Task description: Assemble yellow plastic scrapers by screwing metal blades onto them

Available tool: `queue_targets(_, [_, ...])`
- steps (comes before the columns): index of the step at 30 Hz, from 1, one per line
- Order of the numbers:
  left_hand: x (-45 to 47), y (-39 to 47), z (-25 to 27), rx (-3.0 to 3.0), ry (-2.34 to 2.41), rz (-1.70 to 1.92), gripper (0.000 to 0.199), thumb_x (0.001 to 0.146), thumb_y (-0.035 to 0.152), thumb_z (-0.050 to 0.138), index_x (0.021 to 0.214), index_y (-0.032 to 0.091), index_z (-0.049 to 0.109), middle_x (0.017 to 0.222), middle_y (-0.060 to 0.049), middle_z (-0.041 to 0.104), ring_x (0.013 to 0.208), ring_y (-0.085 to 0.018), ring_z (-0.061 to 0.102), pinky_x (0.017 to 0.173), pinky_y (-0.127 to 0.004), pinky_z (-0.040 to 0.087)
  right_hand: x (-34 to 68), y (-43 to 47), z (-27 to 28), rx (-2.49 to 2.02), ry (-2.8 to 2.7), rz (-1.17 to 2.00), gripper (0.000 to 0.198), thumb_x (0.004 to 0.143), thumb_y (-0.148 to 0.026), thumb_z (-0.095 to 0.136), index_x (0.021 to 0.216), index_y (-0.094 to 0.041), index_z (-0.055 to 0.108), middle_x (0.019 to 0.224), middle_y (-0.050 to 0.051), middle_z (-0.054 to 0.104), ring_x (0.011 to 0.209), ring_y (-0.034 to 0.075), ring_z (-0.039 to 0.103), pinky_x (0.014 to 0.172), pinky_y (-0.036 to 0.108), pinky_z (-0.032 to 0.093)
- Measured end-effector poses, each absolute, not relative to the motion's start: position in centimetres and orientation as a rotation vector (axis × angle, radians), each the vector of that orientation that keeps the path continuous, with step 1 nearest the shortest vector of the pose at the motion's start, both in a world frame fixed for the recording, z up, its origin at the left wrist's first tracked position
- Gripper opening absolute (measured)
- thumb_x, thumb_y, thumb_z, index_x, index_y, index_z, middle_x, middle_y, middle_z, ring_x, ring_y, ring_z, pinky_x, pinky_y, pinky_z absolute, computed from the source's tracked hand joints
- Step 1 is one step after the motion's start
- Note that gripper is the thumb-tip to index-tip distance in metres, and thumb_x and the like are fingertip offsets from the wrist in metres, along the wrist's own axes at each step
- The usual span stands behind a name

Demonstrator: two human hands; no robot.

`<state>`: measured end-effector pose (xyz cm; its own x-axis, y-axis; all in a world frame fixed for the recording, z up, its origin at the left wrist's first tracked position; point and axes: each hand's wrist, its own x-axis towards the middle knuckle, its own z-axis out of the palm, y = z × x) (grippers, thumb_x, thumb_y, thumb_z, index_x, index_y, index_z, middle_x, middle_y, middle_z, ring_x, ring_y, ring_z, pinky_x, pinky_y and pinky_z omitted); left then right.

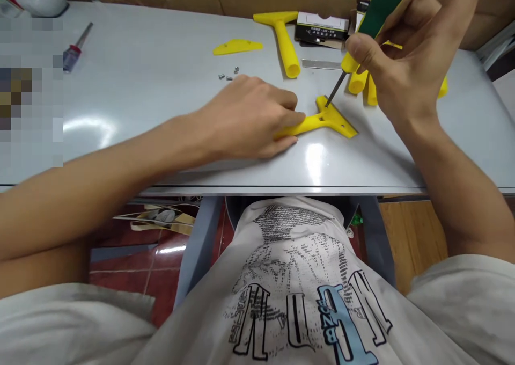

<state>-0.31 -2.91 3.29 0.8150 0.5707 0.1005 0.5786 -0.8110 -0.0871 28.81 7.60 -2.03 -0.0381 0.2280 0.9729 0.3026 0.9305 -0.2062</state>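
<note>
Screwdriver leans in the right hand, thumb and fingers closed around its yellow-and-green handle, a slanted hold that seems meant to steer the tip onto the head of the yellow T-shaped scraper handle. That piece lies flat near the front edge of the white tabletop, head pointing right, while the left hand wraps its shaft and presses it down, probably so it cannot swivel under the driver. The tip meets the head's far wing (whether it sits in a screw is too small to tell). Loose screws and a yellow cover plate lie beyond the left hand, apparently set aside within easy reach. Farther back, a second T-shaped handle rests beside a black-and-white box, with a flat metal strip just in front.
</note>
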Motion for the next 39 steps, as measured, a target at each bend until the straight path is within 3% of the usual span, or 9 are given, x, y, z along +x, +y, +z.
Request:
queue_targets(3, [0.6, -4.2, 3.3, -2.770, -0.934, 0.114, 0.044, 0.119, 0.036, 0.048, 0.140, 0.016, 0.082, 0.117, -0.014, 0.079, 0.090, -0.030, 0.072, 0.077, -0.044, 0.050, 28.5, 7.7, -2.6, -0.482, -1.626, -0.086, 0.084, 0.091, -0.070, 0.084, 0.157, -0.070, 0.033, 0.084, -0.006, 0.063, 0.065, 0.021, 0.059, 0.044, 0.033, 0.045])
queue_targets(8, [0.0, -3.2, 3.2, -2.845, -0.903, -0.012, 0.044, 0.116, 0.036, 0.051, 0.135, 0.017, 0.085, 0.113, -0.013, 0.079, 0.088, -0.026, 0.068, 0.081, -0.043, 0.050, 26.6, 7.1, -2.1, -0.352, -1.465, -0.065, 0.072, 0.092, -0.081, 0.074, 0.156, -0.065, 0.046, 0.082, -0.007, 0.060, 0.060, 0.017, 0.052, 0.040, 0.028, 0.039])
queue_targets(12, [-1.2, -1.6, 3.3, -2.920, -0.934, -0.082, 0.045, 0.114, 0.042, 0.053, 0.130, 0.020, 0.089, 0.108, -0.010, 0.078, 0.091, -0.025, 0.064, 0.085, -0.042, 0.044, 26.0, 6.7, 0.0, -0.177, -1.475, -0.128, 0.052, 0.099, -0.052, 0.085, 0.142, -0.066, 0.059, 0.104, -0.018, 0.072, 0.076, 0.006, 0.071, 0.064, 0.019, 0.053])
queue_targets(15, [-2.1, 0.2, 3.4, -2.931, -0.902, -0.091, 0.053, 0.113, 0.047, 0.045, 0.137, 0.026, 0.088, 0.111, -0.010, 0.080, 0.092, -0.026, 0.060, 0.078, -0.043, 0.035, 26.7, 7.3, 0.6, -0.055, -1.453, -0.044, 0.036, 0.105, -0.061, 0.077, 0.137, -0.064, 0.060, 0.108, -0.018, 0.077, 0.084, 0.010, 0.080, 0.069, 0.024, 0.062])
queue_targets(19, [-3.4, 3.2, 3.1, -2.987, -0.798, -0.198, 0.066, 0.114, 0.059, 0.032, 0.134, 0.031, 0.089, 0.116, -0.010, 0.083, 0.102, -0.028, 0.062, 0.078, -0.044, 0.034, 27.7, 8.0, -0.7, -0.028, -1.725, 0.199, 0.054, 0.109, -0.067, 0.063, 0.159, -0.068, 0.043, 0.125, -0.014, 0.081, 0.106, 0.018, 0.085, 0.079, 0.035, 0.077])
queue_targets(24, [-4.1, 5.1, 2.6, -3.050, -0.735, -0.288, 0.068, 0.115, 0.064, 0.031, 0.134, 0.033, 0.088, 0.119, -0.009, 0.085, 0.102, -0.026, 0.061, 0.086, -0.045, 0.042, 27.3, 7.0, -1.9, -0.044, -1.883, 0.277, 0.071, 0.103, -0.071, 0.070, 0.166, -0.065, 0.037, 0.129, -0.014, 0.080, 0.108, 0.017, 0.085, 0.077, 0.032, 0.077])
queue_targets(29, [-4.3, 4.9, 2.7, -3.057, -0.737, -0.320, 0.078, 0.117, 0.073, 0.025, 0.134, 0.030, 0.089, 0.120, -0.011, 0.084, 0.103, -0.026, 0.060, 0.086, -0.046, 0.041, 26.0, 6.7, -1.9, 0.008, -1.842, 0.313, 0.065, 0.105, -0.066, 0.073, 0.162, -0.070, 0.041, 0.132, -0.020, 0.081, 0.113, 0.015, 0.085, 0.081, 0.031, 0.076])
queue_targets(34, [-4.3, 4.9, 2.6, -3.066, -0.741, -0.345, 0.087, 0.116, 0.081, 0.022, 0.132, 0.027, 0.090, 0.121, -0.013, 0.084, 0.103, -0.025, 0.060, 0.088, -0.047, 0.041, 26.2, 7.3, -2.1, -0.055, -1.798, 0.239, 0.059, 0.108, -0.067, 0.071, 0.159, -0.063, 0.041, 0.125, -0.018, 0.083, 0.088, 0.014, 0.085, 0.075, 0.032, 0.076])
queue_targets(39, [-4.1, 5.1, 2.6, -3.064, -0.763, -0.326, 0.085, 0.116, 0.081, 0.023, 0.133, 0.031, 0.089, 0.121, -0.011, 0.084, 0.102, -0.025, 0.059, 0.088, -0.047, 0.041, 26.8, 5.7, -1.7, -0.172, -1.827, 0.274, 0.054, 0.111, -0.061, 0.069, 0.155, -0.056, 0.039, 0.126, -0.017, 0.082, 0.093, 0.012, 0.084, 0.084, 0.036, 0.077])
